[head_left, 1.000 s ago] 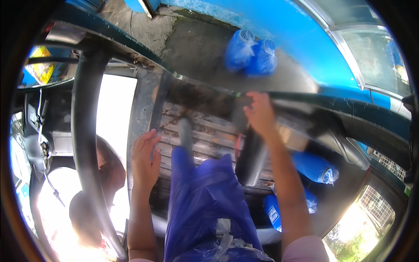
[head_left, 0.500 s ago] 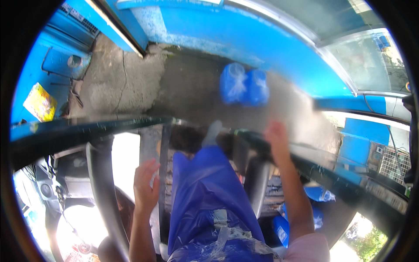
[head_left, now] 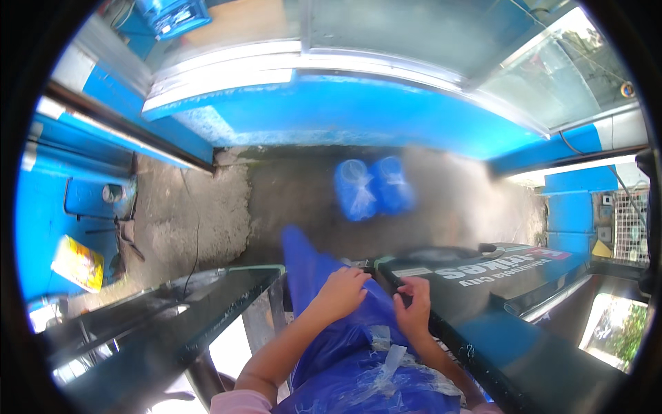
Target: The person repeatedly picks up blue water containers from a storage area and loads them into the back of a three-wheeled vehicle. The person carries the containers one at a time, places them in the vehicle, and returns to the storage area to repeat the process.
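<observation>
My left hand hangs over the blue plastic apron on my front, its fingers loosely bent and holding nothing I can see. Beside the dark vehicle's doorway edge is my right hand, fingers half curled, thumb apart, with nothing in it. Two blue containers stand close together on the ground ahead: a left container and a right container, each with a round top and clear plastic film. Some clear tape or film sticks to the apron at my waist. My legs are covered by the apron.
Dark vehicle panels flank me, a left panel and a right panel. Concrete floor lies ahead, up to a blue wall with windows above. A yellow packet hangs at the far left, near a thin cable on the floor.
I have moved forward into the opening between the vehicle panels. My two hands have come closer together over the apron. The two containers appear lower in view but remain side by side.
</observation>
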Demonstrator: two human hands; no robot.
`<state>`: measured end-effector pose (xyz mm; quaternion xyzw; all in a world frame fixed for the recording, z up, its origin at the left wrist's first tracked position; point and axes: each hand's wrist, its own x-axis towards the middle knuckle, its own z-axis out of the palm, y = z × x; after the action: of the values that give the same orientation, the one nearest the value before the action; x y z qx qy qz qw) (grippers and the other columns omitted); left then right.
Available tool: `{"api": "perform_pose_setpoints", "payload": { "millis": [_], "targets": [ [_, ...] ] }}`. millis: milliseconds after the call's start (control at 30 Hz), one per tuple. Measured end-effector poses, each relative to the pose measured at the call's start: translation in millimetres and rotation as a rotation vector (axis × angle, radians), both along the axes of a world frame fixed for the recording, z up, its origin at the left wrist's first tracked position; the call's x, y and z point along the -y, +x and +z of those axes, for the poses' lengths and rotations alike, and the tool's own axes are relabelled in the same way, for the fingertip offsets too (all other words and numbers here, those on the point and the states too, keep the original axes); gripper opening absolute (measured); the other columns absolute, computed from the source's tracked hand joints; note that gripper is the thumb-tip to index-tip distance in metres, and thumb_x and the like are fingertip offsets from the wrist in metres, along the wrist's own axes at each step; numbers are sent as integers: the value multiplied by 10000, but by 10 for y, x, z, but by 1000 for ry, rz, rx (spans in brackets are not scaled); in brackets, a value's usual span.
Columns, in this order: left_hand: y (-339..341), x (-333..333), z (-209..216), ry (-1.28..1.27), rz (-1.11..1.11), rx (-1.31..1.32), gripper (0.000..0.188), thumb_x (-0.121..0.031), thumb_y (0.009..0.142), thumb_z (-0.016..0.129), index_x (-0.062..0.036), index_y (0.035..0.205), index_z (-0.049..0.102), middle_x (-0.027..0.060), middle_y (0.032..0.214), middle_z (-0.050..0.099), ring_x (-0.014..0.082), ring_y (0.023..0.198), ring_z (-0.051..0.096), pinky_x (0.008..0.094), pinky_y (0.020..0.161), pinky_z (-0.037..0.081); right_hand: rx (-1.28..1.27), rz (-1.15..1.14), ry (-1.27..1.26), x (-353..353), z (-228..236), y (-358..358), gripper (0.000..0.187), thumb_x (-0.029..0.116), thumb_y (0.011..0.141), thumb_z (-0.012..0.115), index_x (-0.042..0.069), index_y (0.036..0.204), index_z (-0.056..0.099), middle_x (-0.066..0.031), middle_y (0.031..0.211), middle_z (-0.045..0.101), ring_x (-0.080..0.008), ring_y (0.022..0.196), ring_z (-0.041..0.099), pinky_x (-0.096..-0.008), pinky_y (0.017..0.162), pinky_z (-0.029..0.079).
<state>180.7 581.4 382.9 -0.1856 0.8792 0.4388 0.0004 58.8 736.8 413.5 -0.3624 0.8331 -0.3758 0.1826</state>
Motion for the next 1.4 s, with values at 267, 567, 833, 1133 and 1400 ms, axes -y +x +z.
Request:
{"api": "perform_pose_setpoints", "payload": {
  "millis": [267, 567, 833, 1133, 1400],
  "targets": [
    [-829, 656, -148, -113, -367, -16, 332, -185, 758, 597, -57, 1064, 581, 113, 1030, 570, 301, 925, 534, 398, 791, 442, 181, -150, -30, 296, -182, -179, 365, -17, 711, 601, 22, 1067, 529, -119, 941, 499, -168, 738, 583, -254, 669, 467],
    [-116, 2196, -2172, -245, -343, 262, 257, -200, 731, 586, -64, 939, 649, 144, 990, 599, 339, 933, 558, 423, 782, 461, -308, -307, 179, 1492, -2594, -482, 289, 21, 751, 587, 43, 1036, 547, -108, 901, 541, -229, 752, 574, -313, 689, 475],
    [1353, 3066, -1714, -202, 458, 22, 336, -207, 753, 611, -55, 1052, 594, 148, 1034, 577, 326, 973, 538, 418, 840, 442, -46, 702, 16, 3881, -1912, -301, 244, 63, 753, 617, 60, 990, 560, -110, 835, 528, -232, 740, 577, -330, 663, 473],
    [2321, 3802, -1911, -11, 906, 348, 348, -228, 760, 592, -48, 1058, 599, 168, 1050, 572, 330, 995, 536, 412, 873, 425, -62, 1347, 150, 5908, -1929, 663, 178, 124, 779, 596, 80, 945, 549, -95, 836, 520, -259, 759, 567, -365, 661, 462],
    [3292, 4331, -1738, -50, 1305, 373, 378, -258, 772, 594, -65, 1097, 586, 184, 1070, 570, 353, 987, 540, 413, 867, 438, -190, 1681, 361, 7286, -2098, 1371, 193, 136, 774, 606, 92, 953, 549, -118, 872, 533, -290, 808, 573, -389, 687, 463]
  ]
}}
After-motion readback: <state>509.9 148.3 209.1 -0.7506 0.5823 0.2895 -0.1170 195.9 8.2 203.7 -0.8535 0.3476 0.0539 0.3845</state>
